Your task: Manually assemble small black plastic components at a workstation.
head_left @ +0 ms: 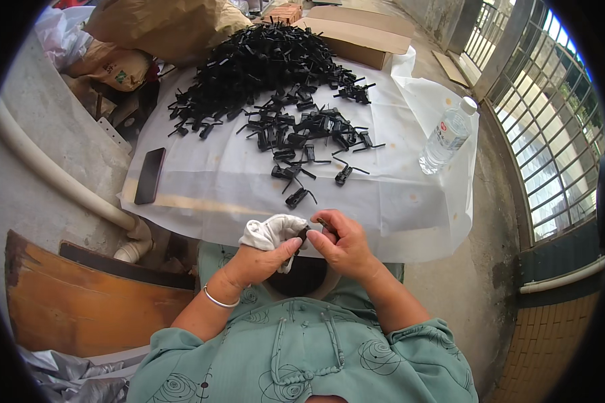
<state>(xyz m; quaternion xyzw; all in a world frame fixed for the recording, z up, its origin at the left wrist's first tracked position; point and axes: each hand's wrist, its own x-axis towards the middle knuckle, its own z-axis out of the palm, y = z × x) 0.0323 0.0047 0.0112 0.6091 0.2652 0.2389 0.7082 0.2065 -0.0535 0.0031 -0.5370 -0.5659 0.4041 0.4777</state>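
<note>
My left hand (267,254), its fingers covered by white cloth (270,232) and its thumb bare, is closed around a small black plastic part (304,234). Close beside it, my right hand (346,245) is bare, its thumb and index finger pinched at the same spot. Something thin and dark shows at the right fingertips; I cannot make out whether it belongs to the part. Loose black plastic parts with thin prongs (296,197) lie on the table just beyond my hands. Below the hands, a round container with a dark inside (299,277) sits between my legs.
A big heap of black parts (262,67) covers the far table, on a white plastic sheet (215,178). A phone (150,176) lies at left, and a water bottle (448,136) stands at right. Behind are an open cardboard box (356,37) and brown paper sacks (161,27).
</note>
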